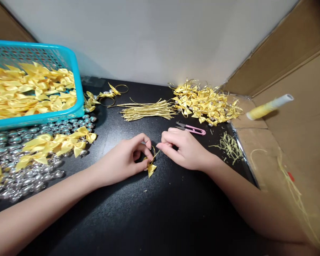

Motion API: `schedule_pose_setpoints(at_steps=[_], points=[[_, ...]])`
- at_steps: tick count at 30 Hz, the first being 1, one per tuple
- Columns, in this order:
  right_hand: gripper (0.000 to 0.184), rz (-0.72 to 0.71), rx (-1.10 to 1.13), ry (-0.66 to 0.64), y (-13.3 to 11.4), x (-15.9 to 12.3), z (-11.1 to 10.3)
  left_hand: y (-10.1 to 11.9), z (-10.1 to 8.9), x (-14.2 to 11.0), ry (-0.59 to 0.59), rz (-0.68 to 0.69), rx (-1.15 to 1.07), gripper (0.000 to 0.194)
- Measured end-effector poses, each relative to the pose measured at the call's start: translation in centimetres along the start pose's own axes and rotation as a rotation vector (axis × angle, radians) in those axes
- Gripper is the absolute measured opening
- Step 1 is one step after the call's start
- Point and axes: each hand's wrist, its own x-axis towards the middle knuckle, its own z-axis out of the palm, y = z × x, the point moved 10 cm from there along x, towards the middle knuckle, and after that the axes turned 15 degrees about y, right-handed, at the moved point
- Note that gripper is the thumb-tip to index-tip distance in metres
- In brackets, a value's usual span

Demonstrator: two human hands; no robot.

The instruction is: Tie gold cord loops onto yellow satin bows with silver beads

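Note:
My left hand (133, 154) pinches a yellow ribbon bow (152, 169) with a loop of gold cord above it, low over the black table. Between thumb and finger, my right hand (182, 147) grips the loose end of that gold cord (156, 154), pulled out to the right of the bow. Part of the bow is hidden behind my left fingers. Just beyond my right hand lies a pair of pink-handled thread snips (193, 129). A bundle of cut gold cords (148, 110) rests farther back.
At the left stands a blue basket (78, 85) full of yellow bows, with silver beads (29, 177) and loose bows (58, 144) before it. Finished bow pieces (205, 101) are heaped at back right. Cord scraps (230, 147) and a thread tube (269, 106) sit at the right.

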Motion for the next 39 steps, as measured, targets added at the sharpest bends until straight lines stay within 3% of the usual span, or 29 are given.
schedule_pose_setpoints(at_steps=[20, 39], points=[[0.032, 0.021, 0.036, 0.031, 0.5, 0.1, -0.2, 0.0, 1.0, -0.1, -0.117, -0.013, 0.043, 0.027], [0.032, 0.027, -0.035, 0.049, 0.2, 0.5, -1.5, 0.2, -0.1, -0.4, -0.025, 0.031, 0.089, 0.021]])
